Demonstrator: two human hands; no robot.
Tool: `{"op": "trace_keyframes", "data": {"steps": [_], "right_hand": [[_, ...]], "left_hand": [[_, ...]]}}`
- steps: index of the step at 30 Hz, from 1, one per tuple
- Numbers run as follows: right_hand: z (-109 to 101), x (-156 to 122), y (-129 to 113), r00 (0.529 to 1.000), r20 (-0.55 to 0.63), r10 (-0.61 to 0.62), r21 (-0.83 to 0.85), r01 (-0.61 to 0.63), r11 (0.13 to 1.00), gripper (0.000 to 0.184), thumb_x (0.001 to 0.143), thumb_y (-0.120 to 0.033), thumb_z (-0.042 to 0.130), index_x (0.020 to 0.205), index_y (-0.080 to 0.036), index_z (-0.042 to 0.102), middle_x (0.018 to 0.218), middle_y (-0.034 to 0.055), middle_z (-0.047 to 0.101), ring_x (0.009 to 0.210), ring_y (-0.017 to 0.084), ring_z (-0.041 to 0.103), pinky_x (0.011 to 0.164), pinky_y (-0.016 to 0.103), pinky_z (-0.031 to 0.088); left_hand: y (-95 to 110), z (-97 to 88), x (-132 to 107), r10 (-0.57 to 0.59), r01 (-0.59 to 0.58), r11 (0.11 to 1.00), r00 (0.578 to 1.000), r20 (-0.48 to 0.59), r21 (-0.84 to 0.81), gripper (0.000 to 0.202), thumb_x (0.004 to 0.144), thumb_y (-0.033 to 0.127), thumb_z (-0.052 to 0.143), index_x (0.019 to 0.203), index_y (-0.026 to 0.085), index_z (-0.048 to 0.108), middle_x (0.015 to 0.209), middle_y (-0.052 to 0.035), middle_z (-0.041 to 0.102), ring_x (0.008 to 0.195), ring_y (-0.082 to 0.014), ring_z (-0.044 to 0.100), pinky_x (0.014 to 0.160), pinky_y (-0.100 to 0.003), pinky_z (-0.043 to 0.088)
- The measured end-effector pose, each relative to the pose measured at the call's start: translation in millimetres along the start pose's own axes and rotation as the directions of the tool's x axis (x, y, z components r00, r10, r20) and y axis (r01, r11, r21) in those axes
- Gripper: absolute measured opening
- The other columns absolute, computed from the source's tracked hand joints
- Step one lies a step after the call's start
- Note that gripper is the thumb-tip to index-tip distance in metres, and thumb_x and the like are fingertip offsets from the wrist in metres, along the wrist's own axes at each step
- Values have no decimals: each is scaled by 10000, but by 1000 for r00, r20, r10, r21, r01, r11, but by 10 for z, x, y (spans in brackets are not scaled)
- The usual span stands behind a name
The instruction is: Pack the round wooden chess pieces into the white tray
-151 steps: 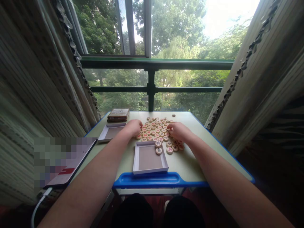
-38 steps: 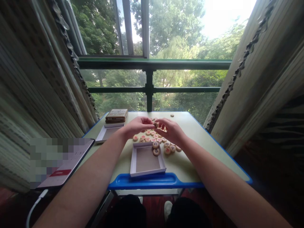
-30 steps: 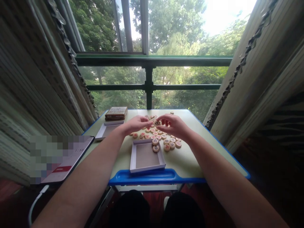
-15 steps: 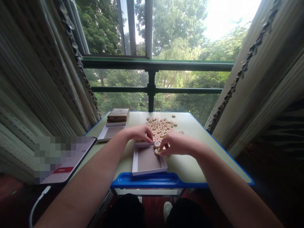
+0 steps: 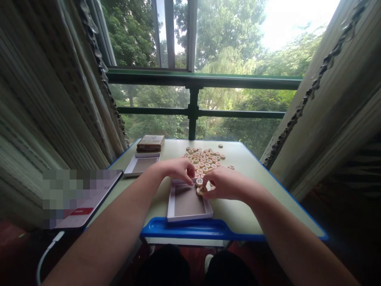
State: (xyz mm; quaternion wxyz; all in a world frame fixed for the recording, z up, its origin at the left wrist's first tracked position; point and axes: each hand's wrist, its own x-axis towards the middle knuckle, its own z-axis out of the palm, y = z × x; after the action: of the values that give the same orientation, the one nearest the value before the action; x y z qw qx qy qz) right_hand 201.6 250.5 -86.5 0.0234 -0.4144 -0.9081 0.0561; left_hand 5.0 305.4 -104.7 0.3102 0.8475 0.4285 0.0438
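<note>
Several round wooden Chinese chess pieces (image 5: 207, 161) with red or black characters lie clustered beyond my hands. In front of me is a shallow white box tray (image 5: 190, 217). At its far right corner, my right hand (image 5: 222, 182) pinches one chess piece (image 5: 203, 190) marked with a black character. Another black-marked piece (image 5: 199, 182) sits just behind it, inside the far edge. My left hand (image 5: 182, 171) hovers by the tray's far rim, thumb and fingers apart, with nothing visible between them.
A second shallow box half (image 5: 145, 163) lies at left, with a stack of flat boxes (image 5: 151, 143) behind it. A tablet-like screen (image 5: 89, 202) with a cable is at the left. The table (image 5: 253, 198) has a blue edge and stands before a window. Curtains hang on both sides.
My left thumb and fingers have spread apart and moved slightly toward the tray. My right hand still grips its piece over the tray's corner. The view has shifted slightly.
</note>
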Motion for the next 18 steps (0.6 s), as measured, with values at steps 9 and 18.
{"op": "trace_keyframes", "data": {"steps": [9,18], "right_hand": [[-9,-11,-51,999,7,41,-32,-41,999,189,656,-376,653,791,-262,722,706,26,678,587,149,554,495,239,311],[-8,-20,-59,999,44,13,-39,-11,999,208,694,-388,587,801,-257,709,759,27,682,658,170,598,534,240,347]], "left_hand": [[87,56,-8,-17,17,988,1000,-1,154,386,530,460,735,774,177,639,722,5,608,663,-142,506,538,-229,313],[149,68,-7,-24,25,976,1000,-5,215,382,560,470,702,770,166,606,738,14,593,691,-135,502,554,-219,319]]}}
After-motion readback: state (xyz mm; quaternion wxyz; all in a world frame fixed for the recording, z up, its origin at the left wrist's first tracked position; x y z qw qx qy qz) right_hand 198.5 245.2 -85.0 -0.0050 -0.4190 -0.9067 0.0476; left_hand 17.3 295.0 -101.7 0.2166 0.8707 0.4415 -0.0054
